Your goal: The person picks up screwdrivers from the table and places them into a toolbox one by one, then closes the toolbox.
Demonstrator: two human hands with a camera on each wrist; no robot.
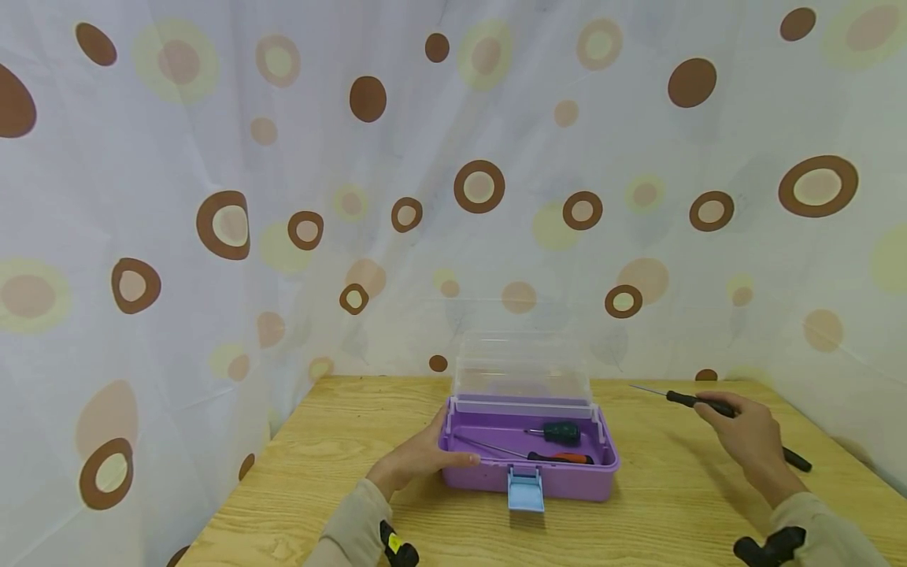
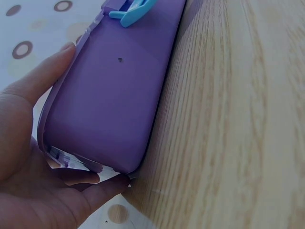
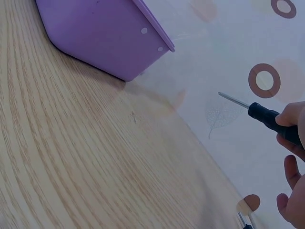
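Observation:
A purple toolbox (image 1: 527, 472) stands on the wooden table (image 1: 340, 472) with its clear lid (image 1: 523, 370) raised and its blue latch (image 1: 526, 492) hanging in front. Inside lie a dark-handled screwdriver (image 1: 560, 431) and an orange-handled screwdriver (image 1: 563, 457). My left hand (image 1: 432, 450) grips the box's left end, thumb along the front wall; up close that hand (image 2: 28, 157) wraps the purple wall (image 2: 114, 95). To the right of the box, my right hand (image 1: 744, 429) holds a black-handled screwdriver (image 1: 690, 400) above the table, its tip pointing left. In the right wrist view the fingers (image 3: 290, 117) pinch its handle (image 3: 267, 117).
A spotted curtain (image 1: 453, 197) closes in the back and both sides of the table. Another dark tool (image 1: 797, 459) lies on the table just right of my right hand. The table's left edge (image 1: 234, 504) runs close to the curtain.

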